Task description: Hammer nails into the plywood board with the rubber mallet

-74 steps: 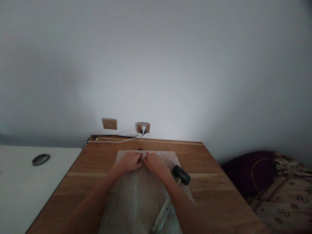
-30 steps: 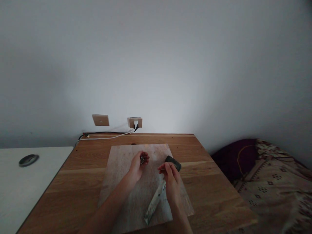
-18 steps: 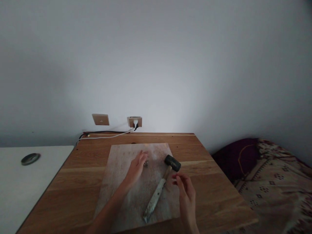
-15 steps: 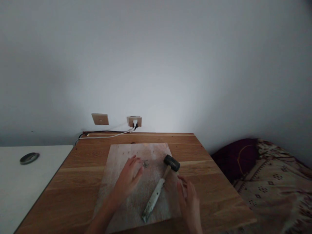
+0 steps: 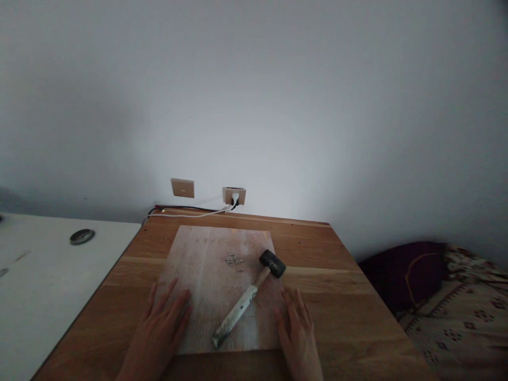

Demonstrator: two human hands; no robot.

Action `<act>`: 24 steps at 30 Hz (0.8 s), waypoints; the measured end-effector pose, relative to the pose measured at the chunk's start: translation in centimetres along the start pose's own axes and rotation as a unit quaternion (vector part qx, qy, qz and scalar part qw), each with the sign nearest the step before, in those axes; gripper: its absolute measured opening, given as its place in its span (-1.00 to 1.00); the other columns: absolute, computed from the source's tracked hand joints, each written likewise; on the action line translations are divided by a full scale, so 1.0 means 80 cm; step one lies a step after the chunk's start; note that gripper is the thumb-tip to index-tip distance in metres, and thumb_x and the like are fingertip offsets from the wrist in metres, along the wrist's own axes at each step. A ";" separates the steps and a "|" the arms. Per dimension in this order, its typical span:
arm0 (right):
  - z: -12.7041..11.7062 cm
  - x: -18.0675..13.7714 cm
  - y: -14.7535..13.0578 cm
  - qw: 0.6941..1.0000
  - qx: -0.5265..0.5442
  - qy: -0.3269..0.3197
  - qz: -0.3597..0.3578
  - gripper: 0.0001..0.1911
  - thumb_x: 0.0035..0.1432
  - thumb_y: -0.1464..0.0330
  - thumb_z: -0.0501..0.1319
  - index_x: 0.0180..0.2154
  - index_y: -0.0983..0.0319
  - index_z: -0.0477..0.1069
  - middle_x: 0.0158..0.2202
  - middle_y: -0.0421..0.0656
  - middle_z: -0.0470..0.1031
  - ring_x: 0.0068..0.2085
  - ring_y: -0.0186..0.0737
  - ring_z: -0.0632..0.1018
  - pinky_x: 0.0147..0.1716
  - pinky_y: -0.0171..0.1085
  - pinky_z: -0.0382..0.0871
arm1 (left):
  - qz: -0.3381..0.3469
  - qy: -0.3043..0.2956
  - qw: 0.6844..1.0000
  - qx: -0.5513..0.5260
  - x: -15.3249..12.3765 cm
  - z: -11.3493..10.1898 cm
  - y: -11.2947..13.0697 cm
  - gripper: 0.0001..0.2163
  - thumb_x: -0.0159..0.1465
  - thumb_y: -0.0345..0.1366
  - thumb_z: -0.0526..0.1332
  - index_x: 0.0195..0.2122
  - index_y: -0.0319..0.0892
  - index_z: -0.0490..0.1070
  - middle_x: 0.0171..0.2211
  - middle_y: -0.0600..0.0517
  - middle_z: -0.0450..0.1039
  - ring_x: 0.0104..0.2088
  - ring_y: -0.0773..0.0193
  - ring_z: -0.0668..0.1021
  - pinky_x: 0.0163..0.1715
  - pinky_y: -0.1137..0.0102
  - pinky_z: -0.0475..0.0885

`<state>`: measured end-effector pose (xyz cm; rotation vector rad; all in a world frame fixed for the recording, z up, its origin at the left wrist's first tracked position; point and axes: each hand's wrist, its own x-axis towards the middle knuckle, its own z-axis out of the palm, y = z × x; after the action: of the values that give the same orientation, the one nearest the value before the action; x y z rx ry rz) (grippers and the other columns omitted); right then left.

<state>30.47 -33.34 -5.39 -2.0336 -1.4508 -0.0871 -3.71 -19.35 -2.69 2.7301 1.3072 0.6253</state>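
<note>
A pale wooden board [image 5: 206, 264] lies on the brown wooden table [image 5: 317, 286]. On it rests a hammer [image 5: 248, 296] with a black head and a worn light handle, lying diagonally. A small heap of nails [image 5: 234, 260] sits just left of the hammer head. My left hand [image 5: 159, 328] lies flat with fingers spread on the board's near left corner. At the board's near right edge, my right hand [image 5: 296, 333] is flat too, fingers stretched out. Neither hand holds anything.
A white table [image 5: 47, 286] adjoins on the left, with a dark round dish [image 5: 82, 236] on it. Wall sockets [image 5: 234, 196] with a white plug and cables [image 5: 186, 213] run along the table's far edge. A patterned cloth and dark cushion [image 5: 400, 270] lie to the right.
My left hand put the nails down on the board. Both hands then drew back to the board's near corners and flattened. The view shifted slightly.
</note>
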 end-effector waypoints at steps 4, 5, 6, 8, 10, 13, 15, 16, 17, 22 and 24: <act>0.018 0.005 -0.042 0.998 0.008 -0.053 -0.010 -0.46 0.45 0.12 0.02 0.28 0.27 0.36 0.39 0.12 0.26 0.43 0.16 0.22 0.31 0.24 0.26 | -0.026 -0.036 0.997 0.068 -0.010 -0.016 -0.037 -0.61 0.30 -0.43 0.04 -0.09 0.03 0.65 0.14 -0.04 0.57 0.34 -0.20 0.35 0.33 -0.42 -0.03; 0.021 0.007 -0.052 0.997 0.012 -0.070 -0.015 -0.47 0.46 0.14 0.02 0.29 0.26 0.36 0.39 0.09 0.27 0.43 0.14 0.21 0.32 0.23 0.25 | -0.036 -0.037 0.995 0.087 -0.013 -0.021 -0.045 -0.60 0.28 -0.44 0.04 -0.10 0.02 0.65 0.13 -0.05 0.57 0.34 -0.23 0.34 0.32 -0.43 -0.03; 0.023 0.010 -0.062 0.996 0.017 -0.087 -0.020 -0.48 0.46 0.15 0.02 0.30 0.24 0.35 0.39 0.06 0.27 0.44 0.12 0.20 0.33 0.21 0.24 | -0.045 -0.037 0.993 0.106 -0.016 -0.025 -0.051 -0.58 0.27 -0.46 0.03 -0.11 0.01 0.66 0.13 -0.06 0.57 0.34 -0.24 0.34 0.31 -0.43 -0.03; 0.023 0.017 -0.079 0.992 0.021 -0.118 -0.034 -0.48 0.46 0.16 0.03 0.32 0.23 0.33 0.39 0.02 0.28 0.44 0.10 0.18 0.34 0.19 0.24 | -0.053 -0.036 0.989 0.137 -0.021 -0.033 -0.061 -0.57 0.25 -0.47 0.02 -0.11 0.00 0.66 0.11 -0.08 0.58 0.33 -0.27 0.34 0.30 -0.43 0.00; 0.022 0.024 -0.093 0.988 0.019 -0.143 -0.051 -0.48 0.45 0.15 0.04 0.32 0.20 0.34 0.38 -0.02 0.30 0.45 0.10 0.17 0.36 0.18 0.21 | -0.054 -0.039 0.985 0.158 -0.025 -0.040 -0.070 -0.56 0.24 -0.48 0.02 -0.10 0.00 0.66 0.11 -0.08 0.58 0.32 -0.31 0.35 0.28 -0.44 0.03; 0.020 0.030 -0.105 0.984 0.007 -0.165 -0.072 -0.51 0.45 0.17 0.05 0.29 0.19 0.39 0.36 -0.08 0.34 0.45 0.12 0.15 0.37 0.20 0.17 | -0.055 -0.044 0.981 0.178 -0.033 -0.046 -0.084 -0.53 0.22 -0.50 -0.01 -0.08 -0.04 0.66 0.17 -0.11 0.53 0.31 -0.33 0.35 0.26 -0.45 0.04; 0.022 0.031 -0.108 0.984 0.000 -0.160 -0.081 -0.51 0.46 0.18 0.05 0.30 0.20 0.37 0.36 -0.10 0.33 0.45 0.11 0.17 0.37 0.19 0.18 | -0.074 -0.033 0.976 0.200 -0.039 -0.048 -0.093 -0.51 0.23 -0.52 -0.04 -0.08 -0.10 0.66 0.21 -0.17 0.49 0.31 -0.31 0.36 0.28 -0.42 0.05; 0.024 0.031 -0.108 0.984 -0.002 -0.156 -0.087 -0.50 0.46 0.20 0.05 0.31 0.20 0.35 0.37 -0.10 0.32 0.45 0.10 0.17 0.37 0.17 0.19 | -0.085 -0.028 0.973 0.212 -0.042 -0.048 -0.096 -0.50 0.24 -0.53 -0.06 -0.08 -0.13 0.66 0.23 -0.18 0.47 0.30 -0.31 0.36 0.28 -0.42 0.04; 0.025 0.030 -0.109 0.984 -0.003 -0.153 -0.095 -0.51 0.46 0.22 0.05 0.32 0.19 0.34 0.37 -0.10 0.32 0.44 0.09 0.18 0.36 0.16 0.20 | -0.093 -0.024 0.970 0.224 -0.044 -0.047 -0.098 -0.49 0.24 -0.54 -0.07 -0.08 -0.14 0.67 0.24 -0.19 0.46 0.30 -0.32 0.36 0.28 -0.44 0.02; 0.030 0.031 -0.114 0.986 -0.030 -0.137 -0.091 -0.56 0.45 0.23 0.05 0.23 0.16 0.45 0.26 -0.04 0.47 0.37 0.13 0.34 0.32 0.18 0.24 | -0.095 -0.028 0.965 0.242 -0.039 -0.043 -0.088 -0.48 0.21 -0.59 -0.04 -0.03 -0.14 0.65 0.21 -0.24 0.47 0.36 -0.37 0.26 0.26 -0.47 -0.01; 0.027 0.034 -0.110 0.988 -0.053 -0.118 -0.085 -0.56 0.46 0.20 0.04 0.21 0.19 0.46 0.27 0.00 0.47 0.36 0.16 0.35 0.30 0.19 0.24 | -0.094 -0.029 0.967 0.236 -0.031 -0.041 -0.078 -0.49 0.19 -0.59 -0.01 -0.02 -0.15 0.64 0.19 -0.26 0.49 0.35 -0.37 0.28 0.26 -0.45 0.03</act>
<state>23.23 -28.27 -2.10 -2.0549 -1.8009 0.0069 -10.92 -17.66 -1.90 2.8820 1.8788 0.2367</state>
